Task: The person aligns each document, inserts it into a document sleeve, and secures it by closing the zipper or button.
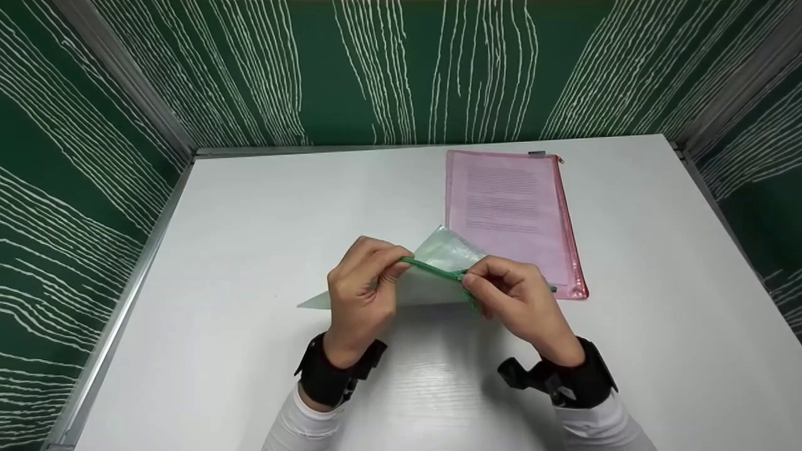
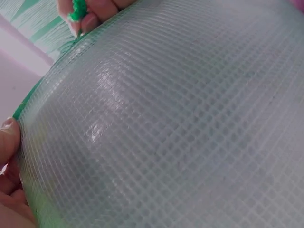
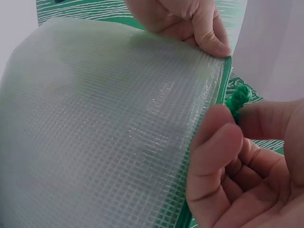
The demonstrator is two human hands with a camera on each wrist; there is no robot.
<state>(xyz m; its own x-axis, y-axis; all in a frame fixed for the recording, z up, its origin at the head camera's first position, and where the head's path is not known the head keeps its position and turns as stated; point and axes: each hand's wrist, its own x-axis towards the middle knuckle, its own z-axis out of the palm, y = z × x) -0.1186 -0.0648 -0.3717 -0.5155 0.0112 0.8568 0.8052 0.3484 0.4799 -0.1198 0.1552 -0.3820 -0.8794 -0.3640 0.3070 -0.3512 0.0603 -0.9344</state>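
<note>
A clear mesh zip pouch (image 1: 432,289) with a green zipper (image 1: 433,270) is held up above the table, its zipper edge toward me. At the left end of that edge, my left hand (image 1: 362,289) pinches the corner between thumb and fingers. Farther right along the zipper, my right hand (image 1: 519,300) pinches the zipper pull. A green knotted cord (image 3: 239,97) sticks out between its thumb and fingers in the right wrist view. The grid-patterned side of the pouch fills most of the left wrist view, and the pull's slider is hidden by the fingers.
Behind and to the right, a pink zip pouch (image 1: 501,207) with a printed sheet inside lies flat on the white table (image 1: 282,213). The green pouch overlaps its lower left part in the head view. Green panels with white lines (image 1: 351,75) stand around the table.
</note>
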